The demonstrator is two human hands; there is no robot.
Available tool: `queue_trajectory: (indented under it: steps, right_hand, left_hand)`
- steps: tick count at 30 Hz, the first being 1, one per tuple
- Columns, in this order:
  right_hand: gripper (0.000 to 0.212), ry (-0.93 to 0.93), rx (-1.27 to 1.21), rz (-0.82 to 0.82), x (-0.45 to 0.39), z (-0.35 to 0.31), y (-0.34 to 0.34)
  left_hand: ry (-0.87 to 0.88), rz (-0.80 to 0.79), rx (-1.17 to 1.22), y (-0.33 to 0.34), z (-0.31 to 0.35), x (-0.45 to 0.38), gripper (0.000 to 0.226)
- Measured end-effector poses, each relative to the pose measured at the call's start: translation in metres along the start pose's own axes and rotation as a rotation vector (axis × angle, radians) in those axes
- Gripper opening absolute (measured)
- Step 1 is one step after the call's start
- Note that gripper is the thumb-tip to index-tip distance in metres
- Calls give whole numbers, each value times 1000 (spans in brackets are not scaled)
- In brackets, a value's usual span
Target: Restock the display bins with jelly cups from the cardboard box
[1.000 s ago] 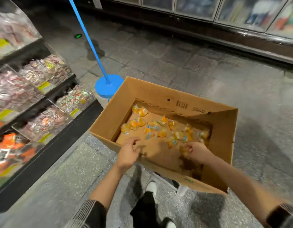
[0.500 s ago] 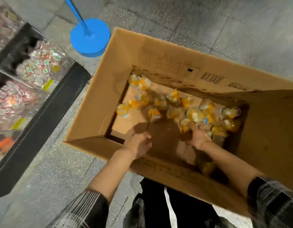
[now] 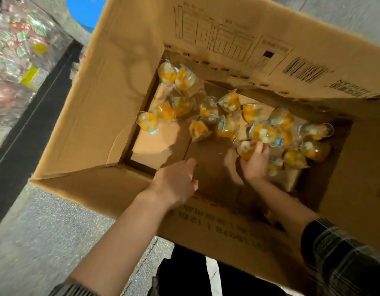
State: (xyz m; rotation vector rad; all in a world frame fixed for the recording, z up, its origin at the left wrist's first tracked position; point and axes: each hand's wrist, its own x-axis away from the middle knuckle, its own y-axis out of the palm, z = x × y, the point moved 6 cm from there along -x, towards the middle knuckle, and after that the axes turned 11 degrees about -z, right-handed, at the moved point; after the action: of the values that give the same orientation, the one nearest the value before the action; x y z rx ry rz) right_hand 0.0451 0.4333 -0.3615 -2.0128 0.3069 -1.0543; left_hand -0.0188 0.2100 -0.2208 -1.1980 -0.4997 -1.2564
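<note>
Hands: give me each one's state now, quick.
Left hand: open, holding nothing, inside the cardboard box.
Right hand: gripping a jelly cup.

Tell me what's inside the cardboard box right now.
Loose jelly cups lie scattered across the floor of the cardboard box. The right hand grips one; the left hand reaches in, holding nothing. Cups beneath the right hand are partly hidden.
</note>
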Motion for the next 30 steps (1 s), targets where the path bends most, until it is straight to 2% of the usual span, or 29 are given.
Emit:
queue_trajectory:
  steps: [3, 6, 9, 11, 13, 15, 17, 19, 21, 22, 25, 30]
  right_hand:
    - [65, -64, -34, -63, 8, -3, -9]
    - [72, -138, -117, -221, 35, -18, -15]
    - [67, -103, -372, -453, 73, -43, -22]
    - [52, -38, -634, -623, 102, -61, -26]
    - [43, -22, -882, -807, 126, -75, -30]
    - [49, -24, -1094, -907, 136, -77, -37]
    - [50, 14, -1088, -858, 125, -65, -44]
    - [48, 159, -822, -572, 91, -31, -50]
    - [67, 381, -566, -292, 56, 17, -52]
    - [77, 464, -514, -214, 42, 36, -50]
    - [97, 556, -351, -143, 20, 61, -42]
    - [96, 494, -152, -72, 8, 65, -38]
  left_hand:
    - [4, 27, 41, -1, 0, 0, 51]
    - [50, 74, 43, -3, 2, 1, 60]
    - [124, 141, 38, -6, 10, 3, 74]
    - [188, 151, 9, -5, 17, 5, 82]
    - [242, 147, 36, -4, 20, 6, 82]
    - [253, 185, 81, -7, 19, 8, 76]
    - [205, 233, 85, -12, 17, 11, 70]
    - [184, 269, 105, -15, 16, 11, 66]
    - [195, 288, 127, -15, 15, 9, 66]
    - [201, 284, 127, -13, 14, 7, 67]
    - [196, 260, 167, -13, 11, 7, 67]
    - [202, 224, 271, -12, 11, 10, 64]
